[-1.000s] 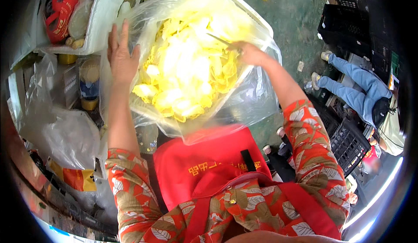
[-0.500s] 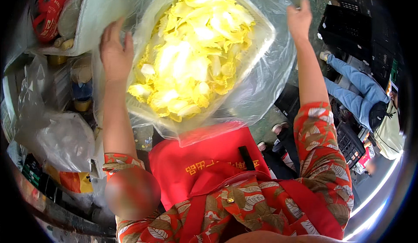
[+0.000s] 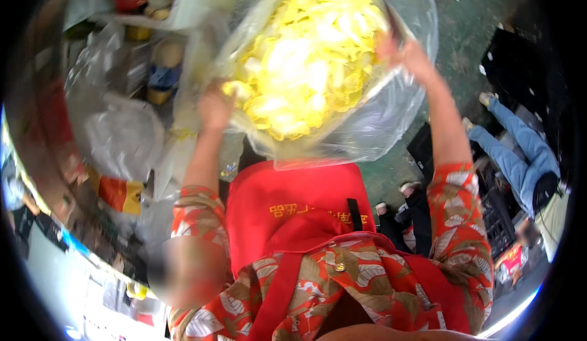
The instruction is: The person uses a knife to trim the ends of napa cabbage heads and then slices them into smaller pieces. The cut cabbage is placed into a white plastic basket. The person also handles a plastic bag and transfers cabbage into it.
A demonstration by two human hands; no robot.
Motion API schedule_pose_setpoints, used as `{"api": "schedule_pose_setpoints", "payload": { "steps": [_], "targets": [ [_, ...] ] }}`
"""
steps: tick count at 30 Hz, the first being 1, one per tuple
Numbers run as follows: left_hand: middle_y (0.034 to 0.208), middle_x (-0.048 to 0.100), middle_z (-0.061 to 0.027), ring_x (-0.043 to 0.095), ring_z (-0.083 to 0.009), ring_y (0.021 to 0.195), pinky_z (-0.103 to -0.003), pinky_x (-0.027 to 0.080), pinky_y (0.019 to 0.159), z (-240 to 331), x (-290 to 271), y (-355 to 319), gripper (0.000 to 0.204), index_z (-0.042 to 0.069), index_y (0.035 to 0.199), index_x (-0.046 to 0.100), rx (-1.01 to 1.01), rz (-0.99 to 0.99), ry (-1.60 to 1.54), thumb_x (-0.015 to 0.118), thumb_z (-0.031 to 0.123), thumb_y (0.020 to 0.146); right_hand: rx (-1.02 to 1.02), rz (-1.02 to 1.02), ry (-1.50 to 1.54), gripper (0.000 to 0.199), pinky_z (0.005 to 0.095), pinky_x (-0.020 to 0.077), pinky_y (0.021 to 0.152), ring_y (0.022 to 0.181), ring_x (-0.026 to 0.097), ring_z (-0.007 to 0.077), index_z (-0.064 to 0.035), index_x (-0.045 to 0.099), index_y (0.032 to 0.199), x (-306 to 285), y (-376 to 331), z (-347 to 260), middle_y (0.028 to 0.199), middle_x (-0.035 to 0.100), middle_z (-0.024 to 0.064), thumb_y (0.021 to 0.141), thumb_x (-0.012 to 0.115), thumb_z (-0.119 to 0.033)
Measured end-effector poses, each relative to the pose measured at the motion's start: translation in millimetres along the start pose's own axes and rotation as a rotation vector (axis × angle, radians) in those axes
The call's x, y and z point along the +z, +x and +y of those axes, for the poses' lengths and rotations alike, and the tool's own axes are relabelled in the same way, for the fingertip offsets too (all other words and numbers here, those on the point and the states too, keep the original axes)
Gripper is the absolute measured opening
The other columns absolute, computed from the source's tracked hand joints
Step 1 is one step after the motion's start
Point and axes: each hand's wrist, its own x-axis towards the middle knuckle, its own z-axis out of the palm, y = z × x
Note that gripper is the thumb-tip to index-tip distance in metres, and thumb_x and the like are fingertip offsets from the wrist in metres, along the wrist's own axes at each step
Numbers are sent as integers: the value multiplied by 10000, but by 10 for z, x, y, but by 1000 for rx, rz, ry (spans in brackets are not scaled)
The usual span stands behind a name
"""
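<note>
Green concrete floor [image 3: 452,41], 1 big clear bag held up over it.

Both hands are well apart and clamped on the clear plastic bag [image 3: 373,121]: left hand [image 3: 214,106] on its near-left edge, right hand [image 3: 406,54] on its far-right edge. Bag bulges with glossy pale-yellow chips [image 3: 306,54], too many to count. 1 red apron [image 3: 293,209] hangs just below; crumpled plastic wraps [image 3: 119,133] lie left.

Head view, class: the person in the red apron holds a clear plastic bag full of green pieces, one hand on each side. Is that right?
Not quite. In the head view the pieces filling the clear plastic bag are yellow, not green. The rest stands: left hand and right hand grip opposite sides, above the red apron.
</note>
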Motion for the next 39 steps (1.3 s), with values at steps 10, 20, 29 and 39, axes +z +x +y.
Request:
{"api": "schedule_pose_setpoints", "payload": {
  "steps": [10, 20, 29, 39],
  "targets": [
    [1124, 600, -86, 457, -246, 1213, -490, 247, 1070, -1022, 333, -850, 301, 142, 1037, 620, 323, -665, 750, 650, 186, 741, 87, -324, 13, 369, 428, 513, 600, 774, 638, 314, -29, 563, 1110, 3107, -1817, 1309, 888, 631, 220, 752, 566, -118],
    [1219, 543, -76, 517, -277, 1125, -532, 312, 1012, -1112, 312, -1215, 306, 119, 1095, 590, 21, -743, 698, 553, 166, 795, 189, -110, -45, 207, 459, 463, 670, 775, 601, 382, -71, 626, 931, 2747, -2495, 1157, 805, 612, 221, 767, 534, -159],
    [1118, 614, -168, 585, -357, 1041, -445, 475, 857, -688, -193, -2965, 441, 86, 1109, 607, -469, -624, 223, 557, 372, 778, 141, -222, -129, 177, 417, 474, 588, 643, 617, 316, -67, 615, 883, 1549, -2616, 1000, 683, 621, 144, 813, 519, -198],
    [782, 667, -107, 656, -201, 761, -329, 504, 690, 1509, -786, -2342, 237, 79, 1001, 630, -119, -315, -509, 527, 247, 869, 371, 53, 438, 239, 325, 465, 420, 495, 604, 205, -6, 618, 748, 411, -4098, 2113, 625, 621, 143, 804, 603, -237]
  ]
}}
